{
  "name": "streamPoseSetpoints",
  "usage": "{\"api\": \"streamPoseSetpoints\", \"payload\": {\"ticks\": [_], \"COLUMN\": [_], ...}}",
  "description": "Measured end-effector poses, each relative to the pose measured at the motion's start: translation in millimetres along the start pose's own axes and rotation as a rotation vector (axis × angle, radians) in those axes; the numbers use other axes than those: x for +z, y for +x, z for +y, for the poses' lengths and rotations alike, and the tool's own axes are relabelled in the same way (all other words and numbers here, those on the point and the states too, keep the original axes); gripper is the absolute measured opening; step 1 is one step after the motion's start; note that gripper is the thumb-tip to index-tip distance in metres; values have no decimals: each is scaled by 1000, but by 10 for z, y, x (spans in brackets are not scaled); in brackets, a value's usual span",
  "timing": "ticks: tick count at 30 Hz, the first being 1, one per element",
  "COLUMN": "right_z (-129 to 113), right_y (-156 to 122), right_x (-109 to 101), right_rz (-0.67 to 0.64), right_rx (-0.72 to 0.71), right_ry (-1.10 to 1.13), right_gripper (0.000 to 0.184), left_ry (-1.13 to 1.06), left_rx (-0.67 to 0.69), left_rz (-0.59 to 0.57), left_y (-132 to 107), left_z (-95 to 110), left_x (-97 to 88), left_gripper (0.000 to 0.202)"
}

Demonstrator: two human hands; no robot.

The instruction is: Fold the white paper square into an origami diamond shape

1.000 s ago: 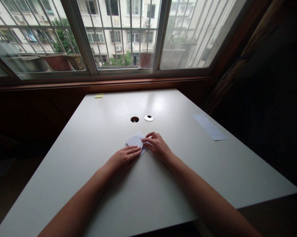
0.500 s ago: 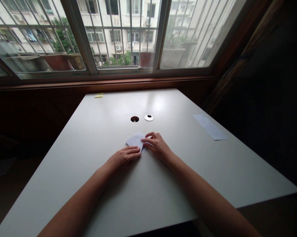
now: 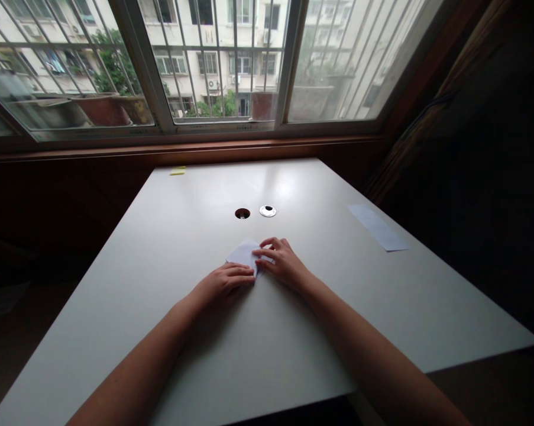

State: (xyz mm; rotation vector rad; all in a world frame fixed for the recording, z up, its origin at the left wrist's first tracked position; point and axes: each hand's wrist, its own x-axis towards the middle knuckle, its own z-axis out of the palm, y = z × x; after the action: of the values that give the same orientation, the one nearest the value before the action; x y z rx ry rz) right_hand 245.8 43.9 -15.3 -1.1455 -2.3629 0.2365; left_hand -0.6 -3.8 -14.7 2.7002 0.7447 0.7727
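A small folded white paper (image 3: 242,253) lies on the white table (image 3: 169,248), a little past its middle. My left hand (image 3: 226,281) lies flat with its fingers stretched out and close together, pressing the paper's near edge. My right hand (image 3: 281,261) rests on the paper's right side with its fingers curled, the fingertips pinching a fold. Most of the paper is hidden under both hands.
A strip of white paper (image 3: 377,228) lies near the table's right edge. A round cable hole (image 3: 242,213) and its loose cap (image 3: 267,210) sit beyond the hands. A yellow note (image 3: 177,171) is at the far edge, below a barred window (image 3: 231,65).
Both hands have stayed on the paper; my left fingertips slid slightly right along its near edge. The view has shifted a touch.
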Motion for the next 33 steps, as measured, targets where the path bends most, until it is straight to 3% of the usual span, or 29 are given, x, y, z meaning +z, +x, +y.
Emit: {"api": "streamPoseSetpoints", "payload": {"ticks": [12,24,33], "right_z": [-8,-40,-71], "right_y": [-3,-26,-33], "right_x": [-9,-22,-13], "right_rz": [-8,-60,-58], "right_rx": [3,14,11], "right_ry": [-7,-18,-70], "right_gripper": [27,39,39], "left_ry": [-60,19,38], "left_rx": [-19,17,9], "left_rz": [29,-111,-141], "left_y": [11,-7,12], "left_z": [-18,-18,60], "left_x": [9,-62,-116], "left_gripper": [32,37,32]}}
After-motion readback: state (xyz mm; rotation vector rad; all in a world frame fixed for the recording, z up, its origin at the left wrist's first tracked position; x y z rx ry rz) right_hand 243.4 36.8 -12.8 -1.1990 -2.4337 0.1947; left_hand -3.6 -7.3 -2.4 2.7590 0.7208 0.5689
